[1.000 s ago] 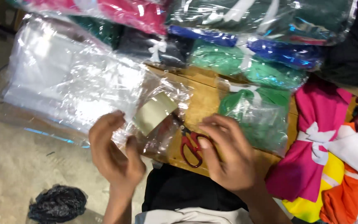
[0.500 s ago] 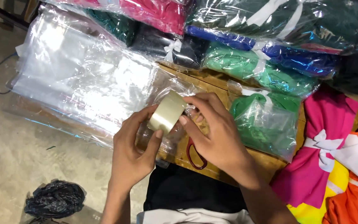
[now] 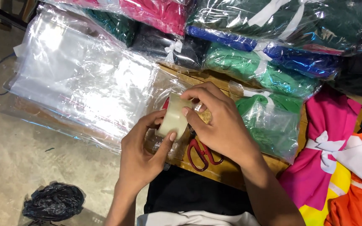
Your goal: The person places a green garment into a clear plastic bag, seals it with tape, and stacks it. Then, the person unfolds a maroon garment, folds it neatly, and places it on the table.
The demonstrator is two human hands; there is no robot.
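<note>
A roll of clear tape (image 3: 173, 117) is held between both hands above a wooden board (image 3: 227, 169). My left hand (image 3: 143, 152) grips it from below, thumb and fingers on its lower rim. My right hand (image 3: 221, 123) comes from the right, with its fingers over the roll's top and its thumb on the outer face. Red-handled scissors (image 3: 201, 154) lie on the board just under my right hand, partly hidden by it.
A stack of clear plastic bags (image 3: 80, 79) lies to the left. Bagged folded clothes in green (image 3: 269, 121), blue, black and pink line the back and right. Loose bright garments (image 3: 336, 167) lie at the right. A black plastic bag (image 3: 53, 201) sits on the concrete floor.
My right hand left the scissors on the board and moved up onto the tape roll. Both hands now hold the roll, which has lifted slightly.
</note>
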